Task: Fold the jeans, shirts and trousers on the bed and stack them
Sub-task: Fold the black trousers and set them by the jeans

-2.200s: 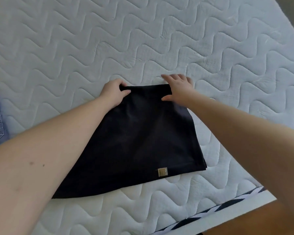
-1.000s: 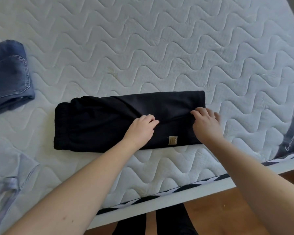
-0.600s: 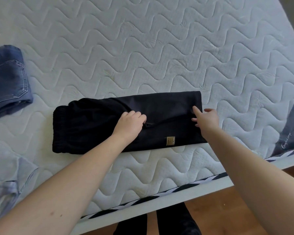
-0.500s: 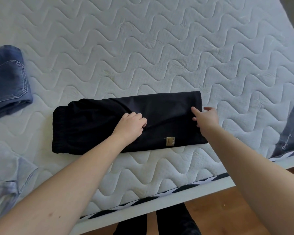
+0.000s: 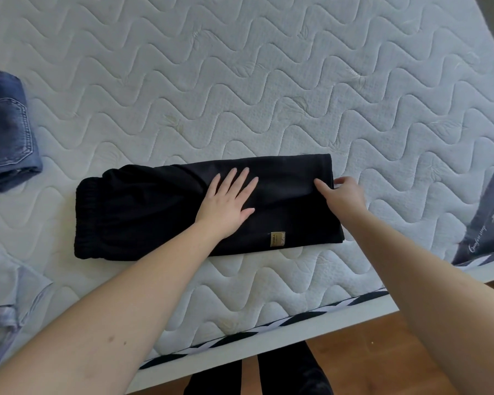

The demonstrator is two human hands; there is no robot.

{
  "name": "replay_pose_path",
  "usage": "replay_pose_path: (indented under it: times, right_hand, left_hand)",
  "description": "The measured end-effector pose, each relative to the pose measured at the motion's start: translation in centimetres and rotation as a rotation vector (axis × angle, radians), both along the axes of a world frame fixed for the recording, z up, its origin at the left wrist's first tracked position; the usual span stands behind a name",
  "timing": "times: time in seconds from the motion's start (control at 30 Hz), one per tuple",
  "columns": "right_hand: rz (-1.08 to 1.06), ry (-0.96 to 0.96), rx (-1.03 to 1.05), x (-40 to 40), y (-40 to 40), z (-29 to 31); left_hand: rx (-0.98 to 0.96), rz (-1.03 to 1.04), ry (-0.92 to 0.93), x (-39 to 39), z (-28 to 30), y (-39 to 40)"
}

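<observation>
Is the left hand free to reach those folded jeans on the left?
Probably yes: the left hand lies flat on the black trousers, holding nothing, and only bare mattress separates it from the jeans.

A home bedroom: bare quilted mattress [image 5: 268, 81], wood floor [image 5: 368, 352].
</observation>
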State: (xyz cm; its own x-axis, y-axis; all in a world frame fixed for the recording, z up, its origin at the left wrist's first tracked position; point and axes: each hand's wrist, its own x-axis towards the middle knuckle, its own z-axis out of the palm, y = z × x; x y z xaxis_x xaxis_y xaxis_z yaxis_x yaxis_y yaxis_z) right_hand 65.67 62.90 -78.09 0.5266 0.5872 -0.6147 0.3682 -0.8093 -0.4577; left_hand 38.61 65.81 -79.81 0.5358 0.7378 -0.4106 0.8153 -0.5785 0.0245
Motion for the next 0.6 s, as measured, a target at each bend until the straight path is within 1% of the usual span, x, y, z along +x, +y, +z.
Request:
replay_pose_path:
  times: [0.07, 0.17, 0.27, 0.33, 0.4, 0.47, 0.53, 0.6]
  right_hand:
    - [0.021, 0.037, -0.013, 0.4, 0.3, 0.2]
    - [0.036, 0.111, 0.010, 0.8, 0.4, 0.2]
    - [0.136, 0.044, 0.053, 0.3, 0.3, 1.2]
    - [0.183, 0.024, 0.094, -0.2, 0.3, 2.4]
    - [0.197, 0.043, 0.133, -0.7, 0.4, 4.1]
    - [0.247, 0.062, 0.149, -1.5, 0.6, 6.0]
    - [0.299, 0.076, 0.158, -2.9, 0.8, 7.9]
    - [0.336, 0.084, 0.173, -4.7, 1.0, 9.6]
  left_hand:
    - [-0.050, 0.038, 0.033, -0.1, -0.9, -0.3]
    - [-0.068, 0.049, 0.067, 0.1, -1.3, -0.3]
    - [-0.059, 0.029, 0.083, 0.3, -0.9, 0.0]
    - [-0.028, -0.030, 0.063, 0.2, -0.3, -0.3]
    - [-0.002, -0.110, 0.029, -0.1, 0.2, -1.2]
    - [-0.032, -0.127, 0.002, -0.3, 0.7, -2.3]
    - [-0.119, -0.045, -0.070, -0.3, 1.4, -3.0]
    - [-0.242, 0.102, -0.245, -0.1, 2.3, -2.9]
